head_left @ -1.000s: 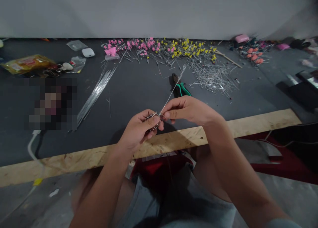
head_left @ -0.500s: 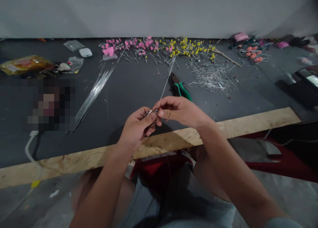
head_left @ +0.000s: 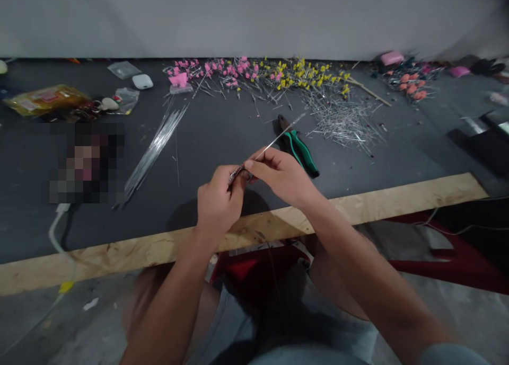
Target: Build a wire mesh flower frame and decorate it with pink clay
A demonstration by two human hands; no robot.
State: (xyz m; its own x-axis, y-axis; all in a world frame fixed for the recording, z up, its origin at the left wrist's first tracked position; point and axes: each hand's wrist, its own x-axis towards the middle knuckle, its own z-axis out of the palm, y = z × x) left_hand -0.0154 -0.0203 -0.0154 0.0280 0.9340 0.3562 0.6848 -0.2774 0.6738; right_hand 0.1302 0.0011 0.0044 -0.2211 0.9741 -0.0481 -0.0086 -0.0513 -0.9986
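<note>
My left hand is closed around a small dark metal wire form, mostly hidden by the fingers. Pressed up against it, my right hand pinches a thin straight wire. The wire slants up and to the right from the fingertips, and its far end looks twisted and rough. Whether wire and form are joined cannot be made out. Just beyond my right hand lie green-handled pliers on the dark table.
Pink stems, yellow stems and loose wire pieces lie along the back. Left is a bundle of long wires; right are orange pieces. A wooden strip edges the table.
The wire's far end has swung right, over the pliers. My left hand has rolled over, so the wire form shows less. The view has shifted slightly.
</note>
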